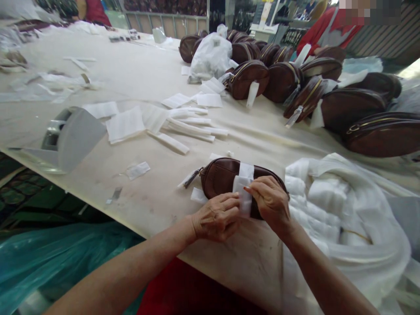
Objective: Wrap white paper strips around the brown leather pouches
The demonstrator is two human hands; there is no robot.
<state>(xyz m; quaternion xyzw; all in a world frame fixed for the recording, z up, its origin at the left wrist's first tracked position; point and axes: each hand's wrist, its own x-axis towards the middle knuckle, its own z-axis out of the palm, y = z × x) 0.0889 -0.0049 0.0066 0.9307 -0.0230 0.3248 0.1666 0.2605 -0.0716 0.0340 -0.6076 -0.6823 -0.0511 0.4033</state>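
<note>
- Brown pouch (219, 178): lies on the near part of the table, in front of the person, its long side running roughly left to right; a zip pull (189, 178) in a clear cover projects from its left end.
- White band (243, 189): crosses the middle of the pouch from the far edge towards the near one.
- Right hand (271, 203): over the right part of the pouch, its grip pinched on the right edge of the band, thumb and fingertips together.
- Left hand (218, 218): at the near edge of the pouch, fingers bent, fingertips touching the band's left edge; whether this grip clasps anything cannot be told.
- Clear bag (390, 227): just right of the right hand, containing white padded pieces (328, 192).
- Small white packet (138, 170): on the table (157, 197), left of the pouch.
- White strips (192, 129) and white sheets (124, 124): scattered beyond the pouch, some overlapping.
- Grey dispenser-like object (80, 135): near the table's left edge.
- Brown bags (247, 81): grouped at the far right, several with visible zips; a filled translucent bag (211, 54) stands beside them.
- Teal plastic (72, 258): below the table edge, lower left.
- Red sleeve (311, 33): belongs to another person, behind the brown bags.
</note>
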